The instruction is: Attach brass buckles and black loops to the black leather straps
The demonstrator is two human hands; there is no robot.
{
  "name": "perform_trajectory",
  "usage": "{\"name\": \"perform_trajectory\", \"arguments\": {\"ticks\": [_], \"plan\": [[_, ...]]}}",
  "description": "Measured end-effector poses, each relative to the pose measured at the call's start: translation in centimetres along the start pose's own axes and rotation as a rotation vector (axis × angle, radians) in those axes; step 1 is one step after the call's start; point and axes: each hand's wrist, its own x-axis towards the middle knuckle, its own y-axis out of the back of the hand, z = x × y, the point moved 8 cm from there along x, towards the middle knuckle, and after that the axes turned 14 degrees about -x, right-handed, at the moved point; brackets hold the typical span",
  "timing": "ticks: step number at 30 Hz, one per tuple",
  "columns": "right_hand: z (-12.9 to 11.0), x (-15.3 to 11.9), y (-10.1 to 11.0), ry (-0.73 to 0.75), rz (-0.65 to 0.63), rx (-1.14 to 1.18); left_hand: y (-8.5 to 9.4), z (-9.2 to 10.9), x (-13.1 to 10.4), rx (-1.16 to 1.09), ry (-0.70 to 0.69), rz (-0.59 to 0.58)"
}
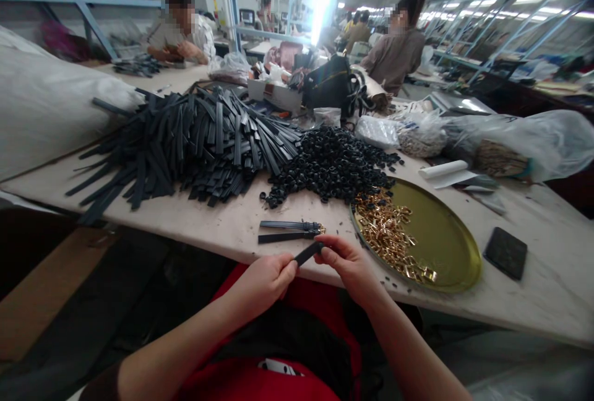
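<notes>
A dark, flat, leather-like strap spans the gap between a worker's bare hands at the near edge of a pale, speckled desk, the fingers of the left hand pinched around its lower end and those of the right hand closed narrowly on its upper end. Just beyond the fingers, two slim bands lie side by side, smooth and dark, a small gold-toned buckle glinting at the end nearest the right hand. Ahead of the left fingers and off to their left sprawls a heap of long, flat charcoal strips, their ends fanning outward. Straight ahead of the right fingers, past the paired bands, rises a mound of small black loops, rounded and hollow. To the right of those fingers sits a smooth, olive-gold tray with a curved rim, bearing a tangle of shiny gold-coloured metal pieces on the side nearest the hand. Farther right, past the tray, lies a flat black slab with rounded corners. Well beyond the fingers, near crinkled, translucent plastic bags, rests a white roll.
</notes>
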Motion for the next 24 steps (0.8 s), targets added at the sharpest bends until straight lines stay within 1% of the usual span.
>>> {"name": "perform_trajectory", "arguments": {"ticks": [3,5,8,10,12,14,16,18,19,20,21,22,23,24], "plan": [[0.1,-0.7,-0.2,-0.007,0.001,0.004,-0.3,0.3,-0.4,0.083,-0.003,-0.014],[-0.2,-1.0,-0.5,0.031,-0.019,-0.058,-0.4,0.6,-0.5,0.116,-0.012,-0.04],[-0.7,-1.5,-1.4,0.091,-0.093,-0.188,-0.7,0.8,-0.5,0.113,-0.019,-0.116],[-0.6,-1.5,-1.9,0.081,-0.121,-0.201,-0.8,0.3,-0.3,0.088,0.014,-0.154],[-0.5,-1.4,-2.1,0.054,-0.082,-0.129,-0.6,-0.4,0.2,0.083,0.062,-0.134],[-0.2,-1.3,-2.4,0.037,-0.017,-0.026,-0.4,-0.9,0.9,0.086,0.068,-0.067],[0.1,-1.2,-3.1,0.036,0.0,0.043,-0.3,-0.9,1.6,0.046,0.019,-0.005],[0.3,-0.9,-3.4,0.055,-0.024,0.012,-0.4,-0.7,2.2,-0.042,-0.042,0.017],[0.3,-0.6,-3.0,0.076,-0.026,-0.058,-0.4,-0.6,2.5,-0.084,-0.066,0.012],[0.1,-0.1,-2.0,0.101,-0.003,-0.17,-0.4,-0.6,2.8,-0.117,-0.08,0.006],[-0.2,0.5,-0.4,0.123,0.043,-0.325,-0.3,-0.6,3.1,-0.142,-0.08,0.003],[-0.7,1.4,1.7,0.144,0.107,-0.522,-0.1,-0.7,3.4,-0.163,-0.071,0.007],[-1.2,2.3,4.2,0.151,0.205,-0.763,0.1,-1.0,3.7,-0.184,-0.054,0.016],[-1.6,3.4,6.6,0.126,0.279,-1.029,0.3,-1.2,4.0,-0.205,-0.035,0.028]]}}
